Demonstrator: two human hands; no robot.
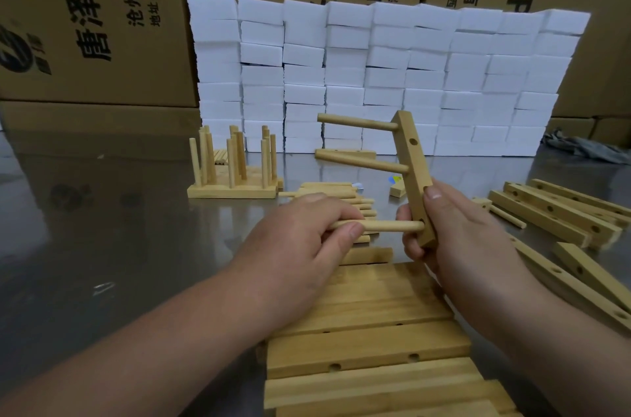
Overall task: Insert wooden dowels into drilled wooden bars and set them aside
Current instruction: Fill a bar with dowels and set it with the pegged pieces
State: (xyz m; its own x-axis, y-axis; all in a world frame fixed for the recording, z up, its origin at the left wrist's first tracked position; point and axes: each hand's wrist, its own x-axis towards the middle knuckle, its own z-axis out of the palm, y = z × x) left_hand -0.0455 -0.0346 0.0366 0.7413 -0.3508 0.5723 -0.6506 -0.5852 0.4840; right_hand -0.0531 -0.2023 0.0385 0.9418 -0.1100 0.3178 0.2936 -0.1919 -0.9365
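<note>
The right hand (454, 229) gripped an upright drilled bar (415, 177) while the left hand (307, 239) pinched a dowel (386, 226) entering its lowest hole.

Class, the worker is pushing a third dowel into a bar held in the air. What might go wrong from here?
1. The right hand grips the bar only at its lower end, so the push from the left hand on the dowel may twist the bar and seat it crooked.
2. The two seated dowels jut toward the loose dowel pile; lowering the bar carelessly could scatter it.
</note>
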